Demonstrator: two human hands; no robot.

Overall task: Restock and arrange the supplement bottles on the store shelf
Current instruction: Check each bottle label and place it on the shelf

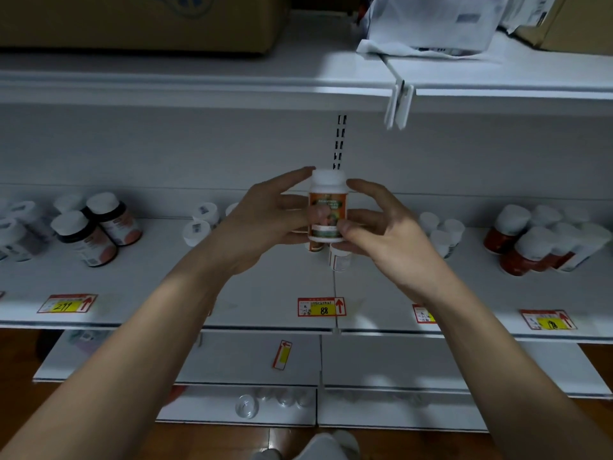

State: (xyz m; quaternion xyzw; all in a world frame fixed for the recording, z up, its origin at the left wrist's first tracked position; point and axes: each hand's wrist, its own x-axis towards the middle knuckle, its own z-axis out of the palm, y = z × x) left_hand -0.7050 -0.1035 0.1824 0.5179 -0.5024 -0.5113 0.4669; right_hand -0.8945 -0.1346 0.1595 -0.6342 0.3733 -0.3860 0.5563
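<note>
A white supplement bottle with an orange and green label (327, 207) is held upright above the middle of the white shelf (252, 293). My left hand (265, 220) grips it from the left, thumb on the label and a finger up at the cap. My right hand (381, 227) holds it from the right, thumb on the lower label, fingers curled round its side. Just below and behind it on the shelf stand two more bottles, one orange-labelled (314, 246) and one white (340, 258), both mostly hidden.
Dark bottles with white caps (96, 227) stand left, small white bottles (200, 222) beside them, more white bottles (441, 232) and red-labelled bottles (530, 244) right. Price tags (321, 307) line the front edge. Cardboard boxes (142, 21) and bags sit on the upper shelf; lower shelves lie below.
</note>
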